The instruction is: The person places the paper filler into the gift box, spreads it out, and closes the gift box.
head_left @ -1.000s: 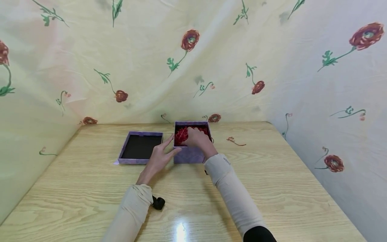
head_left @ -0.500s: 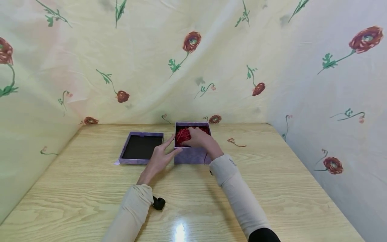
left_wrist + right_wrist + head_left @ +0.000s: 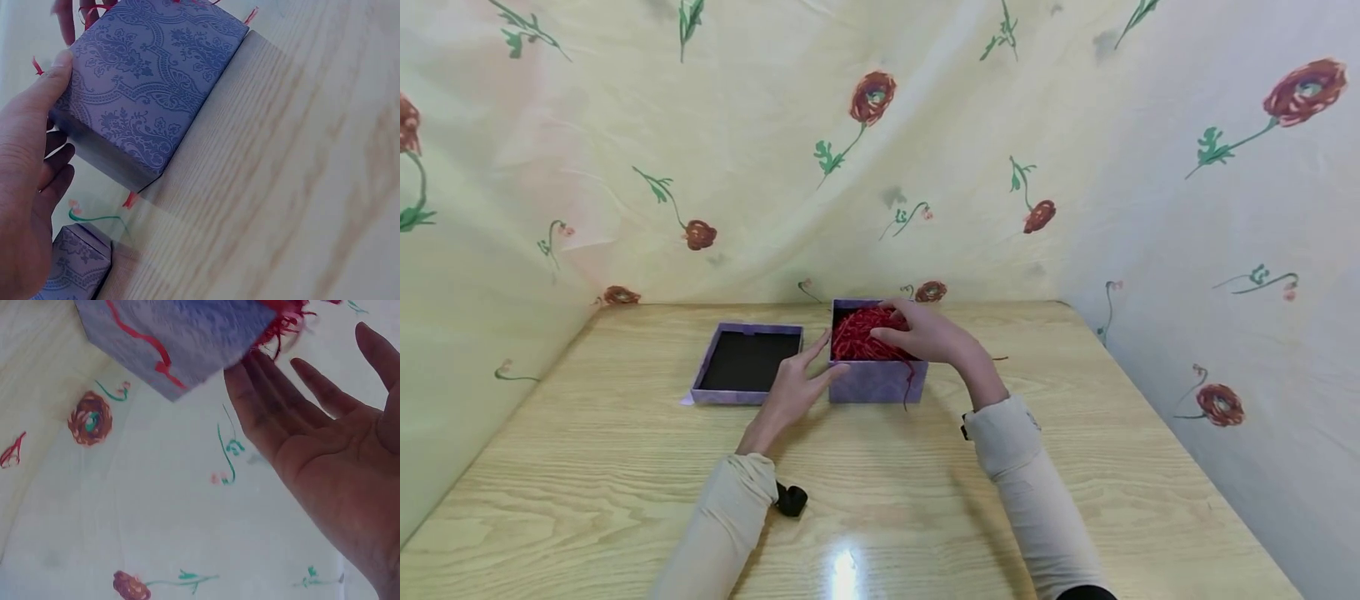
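A purple patterned box (image 3: 875, 382) stands at the back of the table, filled with a heap of red shredded paper (image 3: 865, 336). My left hand (image 3: 793, 392) touches the box at its left front corner, the thumb (image 3: 59, 69) on the front face and the other fingers along the left side. Over the right part of the box is my right hand (image 3: 928, 332), its fingers extended at the red shreds. The right wrist view shows its palm (image 3: 337, 450) with nothing held. A red strand (image 3: 140, 334) hangs down outside the box.
Left of the box lies its purple lid (image 3: 730, 397), black inside turned up. A loose red shred (image 3: 1000, 358) lies on the wooden table (image 3: 865, 483) to the right, mostly hidden behind my right hand. Flowered cloth (image 3: 760, 150) hangs behind.
My right hand has risen out of the box's middle and moved right, its fingers opening. The red heap shows higher, and a strand hangs over the front. The left hand stays put.
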Available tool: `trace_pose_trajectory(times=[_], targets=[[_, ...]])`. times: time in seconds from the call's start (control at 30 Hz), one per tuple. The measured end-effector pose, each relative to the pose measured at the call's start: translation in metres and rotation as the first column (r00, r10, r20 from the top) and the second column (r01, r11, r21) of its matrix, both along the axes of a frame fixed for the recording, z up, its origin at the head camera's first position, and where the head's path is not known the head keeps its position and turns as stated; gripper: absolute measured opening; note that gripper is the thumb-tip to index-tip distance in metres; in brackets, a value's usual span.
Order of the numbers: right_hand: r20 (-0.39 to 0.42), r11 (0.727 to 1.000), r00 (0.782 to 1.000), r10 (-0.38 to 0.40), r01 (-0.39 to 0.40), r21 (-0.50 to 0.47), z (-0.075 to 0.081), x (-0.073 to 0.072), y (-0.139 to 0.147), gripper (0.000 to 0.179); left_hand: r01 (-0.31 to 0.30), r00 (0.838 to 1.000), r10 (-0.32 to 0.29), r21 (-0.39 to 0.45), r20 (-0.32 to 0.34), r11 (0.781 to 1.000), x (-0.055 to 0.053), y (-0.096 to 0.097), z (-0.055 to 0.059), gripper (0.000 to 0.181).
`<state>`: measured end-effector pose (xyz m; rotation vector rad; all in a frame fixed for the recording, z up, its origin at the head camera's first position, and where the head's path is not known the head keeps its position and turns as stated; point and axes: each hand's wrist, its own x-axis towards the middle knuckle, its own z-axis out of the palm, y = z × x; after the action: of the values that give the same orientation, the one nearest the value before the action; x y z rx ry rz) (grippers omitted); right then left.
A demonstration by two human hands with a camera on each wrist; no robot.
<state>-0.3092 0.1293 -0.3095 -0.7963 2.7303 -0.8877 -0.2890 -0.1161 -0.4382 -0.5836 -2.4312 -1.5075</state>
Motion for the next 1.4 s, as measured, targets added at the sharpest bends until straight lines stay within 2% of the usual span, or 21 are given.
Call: trace_pose_trajectory(times=[0.23,0.4,0.53,0.77,0.97,1.17,1.4], targets=[[0.005,0.997,0.999,0.032,-0.031,-0.067,0.005,0.014,0.008,0.049,-0.003,1.0,0.003,-0.003,0.009,1.0,-0.001,0.0,0.0,0.073],[0.028,0.993,0.995,0.091,-0.089,-0.078,-0.004,0.012,0.007,0.034,-0.004,1.0,0.004,0.001,0.025,1.0,0.0,0.0,0.0,0.073],[0.04,0.992,0.993,0.113,-0.111,-0.053,-0.011,0.007,0.002,0.03,-0.004,1.0,0.004,0.0,0.029,1.0,0.0,0.0,0.0,0.073],[0.07,0.99,0.989,0.134,-0.136,0.028,-0.019,-0.008,-0.011,0.046,0.002,1.0,-0.002,0.006,0.028,1.0,0.001,0.001,0.001,0.072],[0.145,0.996,0.988,0.058,-0.068,0.06,-0.025,-0.018,-0.02,0.059,-0.009,1.0,0.009,-0.013,0.012,1.0,0.0,0.001,0.001,0.072],[0.232,0.996,0.973,-0.002,-0.018,0.085,-0.029,-0.023,-0.027,0.073,-0.004,1.0,0.004,-0.008,0.012,1.0,0.0,0.001,0.001,0.072],[0.258,0.987,0.966,0.0,-0.042,0.155,-0.03,-0.028,-0.032,0.071,-0.007,0.999,0.008,-0.006,0.032,1.0,0.0,0.001,0.0,0.072]])
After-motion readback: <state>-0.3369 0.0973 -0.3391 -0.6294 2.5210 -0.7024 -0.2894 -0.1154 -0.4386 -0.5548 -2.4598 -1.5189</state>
